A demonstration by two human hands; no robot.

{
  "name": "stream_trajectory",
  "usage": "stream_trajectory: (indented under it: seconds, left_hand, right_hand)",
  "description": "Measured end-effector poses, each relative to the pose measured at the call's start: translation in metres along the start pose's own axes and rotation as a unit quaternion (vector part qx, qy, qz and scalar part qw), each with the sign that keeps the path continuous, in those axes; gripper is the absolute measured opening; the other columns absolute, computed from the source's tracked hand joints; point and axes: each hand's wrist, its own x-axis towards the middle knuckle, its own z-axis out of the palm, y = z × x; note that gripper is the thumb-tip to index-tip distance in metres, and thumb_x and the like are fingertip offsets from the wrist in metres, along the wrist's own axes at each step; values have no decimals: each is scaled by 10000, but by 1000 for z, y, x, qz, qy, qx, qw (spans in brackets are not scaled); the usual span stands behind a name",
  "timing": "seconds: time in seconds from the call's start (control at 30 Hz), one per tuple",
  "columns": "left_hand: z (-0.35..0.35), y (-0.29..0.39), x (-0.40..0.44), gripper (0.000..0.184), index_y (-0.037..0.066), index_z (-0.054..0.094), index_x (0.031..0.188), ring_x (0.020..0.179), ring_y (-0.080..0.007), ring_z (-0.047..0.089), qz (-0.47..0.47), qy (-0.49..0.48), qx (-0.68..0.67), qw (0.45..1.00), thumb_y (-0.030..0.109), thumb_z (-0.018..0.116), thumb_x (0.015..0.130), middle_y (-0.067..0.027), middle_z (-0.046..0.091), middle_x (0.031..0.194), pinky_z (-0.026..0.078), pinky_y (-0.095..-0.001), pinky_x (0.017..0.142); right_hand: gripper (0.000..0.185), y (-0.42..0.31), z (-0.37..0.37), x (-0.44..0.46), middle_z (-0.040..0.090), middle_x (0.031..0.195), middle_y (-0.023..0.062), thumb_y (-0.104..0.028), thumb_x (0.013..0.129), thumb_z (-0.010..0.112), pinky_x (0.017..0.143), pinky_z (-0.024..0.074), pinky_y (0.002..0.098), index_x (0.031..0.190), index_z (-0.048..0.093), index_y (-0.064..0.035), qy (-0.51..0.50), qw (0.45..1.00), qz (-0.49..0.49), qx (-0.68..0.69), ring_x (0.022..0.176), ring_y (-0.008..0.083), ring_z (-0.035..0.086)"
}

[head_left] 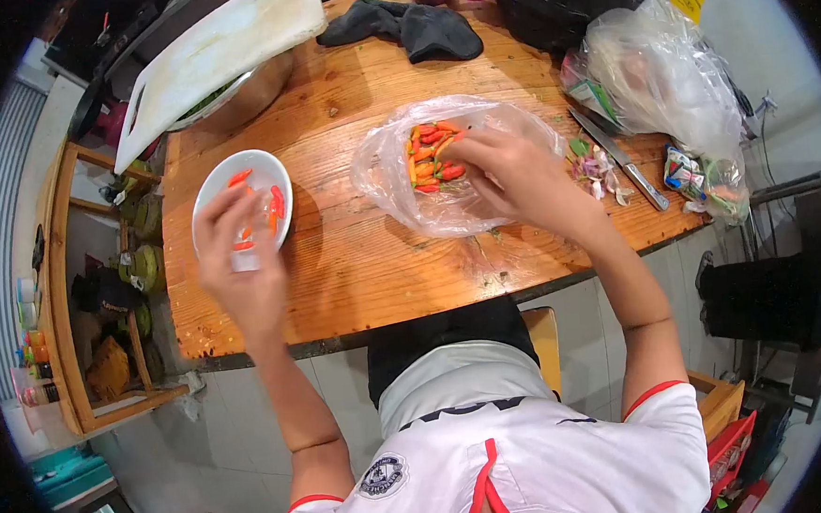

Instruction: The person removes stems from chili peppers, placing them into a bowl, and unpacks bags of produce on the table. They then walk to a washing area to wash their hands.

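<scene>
A white bowl [282, 174] with several red chilies [277, 201] stands on the left of the wooden table. Over its near side is my left hand [239, 253], blurred, so its fingers and anything between them are unclear. At the table's middle lies an opened clear plastic bag [382, 178] holding a heap of red and orange chilies [425, 169]. My right hand [511, 173] reaches over the bag from the right, its fingertips closed together at the chilies; whether they pinch one is hidden.
Right of the bag are a knife [623, 161], garlic peels [595, 170] and a stuffed plastic bag [662, 67]. Behind are a black bag [569, 7] and a dark cloth [406, 29]. A white cutting board [220, 57] rests on a metal bowl [255, 95] at back left.
</scene>
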Motion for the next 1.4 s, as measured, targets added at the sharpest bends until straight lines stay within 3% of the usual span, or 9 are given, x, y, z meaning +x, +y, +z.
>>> stream_trajectory:
  seconds: [0.23, 0.5, 0.6, 0.73, 0.83, 0.97, 1.13, 1.23, 1.4]
  left_hand:
    - [81, 50, -10, 378, 82, 682, 1100, 1301, -404, 358, 107, -140, 45, 983, 143, 769, 736, -245, 282, 1461, 403, -450, 995]
    - [103, 23, -10, 542, -62, 544, 1225, 1323, -443, 362, 48, -173, -12, 984, -36, 615, 689, -280, 303, 1451, 332, -439, 1092]
    - [106, 26, -11, 559, -83, 517, 1235, 1313, -448, 373, 16, -182, -62, 981, -63, 579, 680, -283, 332, 1428, 335, -441, 1090]
    - [112, 26, -13, 582, -81, 508, 1248, 1305, -450, 382, 6, -188, -91, 978, -69, 568, 669, -281, 349, 1415, 335, -437, 1089]
    - [111, 25, -12, 487, -88, 558, 1165, 1253, -440, 452, 59, -166, -52, 983, -130, 557, 680, -270, 295, 1438, 568, -330, 729]
    - [106, 27, -12, 553, -43, 573, 1201, 1324, -414, 373, 41, -148, -94, 984, -61, 576, 649, -250, 363, 1414, 306, -431, 1108]
    - [101, 31, -10, 480, 69, 655, 1132, 1350, -410, 320, 74, -107, -63, 989, -44, 648, 665, -237, 329, 1429, 422, -421, 999]
    - [96, 32, -14, 454, 129, 677, 1110, 1338, -362, 330, 101, -44, -98, 989, 13, 687, 671, -221, 321, 1433, 331, -431, 1053]
    - [56, 58, -31, 327, 126, 697, 1022, 1056, -265, 551, 210, -125, -67, 967, 113, 767, 703, -117, 560, 1173, 458, -395, 871]
  right_hand:
    - [452, 22, 25, 33, 609, 1135, 178, -143, 819, 641, 836, 476, 420, 1251, 538, -57, -74, 995, -22, -59, 991, 354, 594]
    - [490, 6, -2, 29, 642, 1081, 208, -273, 872, 616, 898, 467, 406, 1287, 508, -38, -242, 961, 134, 7, 1041, 334, 601]
    - [360, 18, 1, 10, 623, 1072, 220, -223, 862, 594, 875, 474, 436, 1151, 548, -13, -198, 977, 71, 14, 1015, 353, 601]
    - [480, 18, -2, 8, 655, 1032, 201, -278, 855, 654, 859, 475, 430, 1225, 547, 8, -188, 978, 87, -11, 981, 354, 620]
    - [394, 18, 6, 15, 655, 1021, 196, -235, 848, 659, 836, 477, 432, 1161, 593, -4, -179, 978, 108, -14, 956, 356, 619]
    - [265, 5, -1, 25, 647, 982, 197, -172, 843, 656, 789, 478, 435, 1053, 638, -12, -191, 977, 97, -21, 901, 359, 617]
    - [216, 4, -5, 20, 624, 906, 188, -123, 833, 655, 737, 476, 446, 1013, 642, -4, -83, 997, 3, -10, 844, 370, 605]
    - [197, -11, -5, 5, 599, 864, 174, -93, 819, 653, 708, 485, 433, 994, 641, -3, -34, 999, 20, 32, 824, 362, 601]
    - [190, -46, -18, -28, 580, 842, 154, -61, 798, 660, 670, 492, 413, 976, 640, 1, -11, 990, 38, 133, 788, 346, 601]
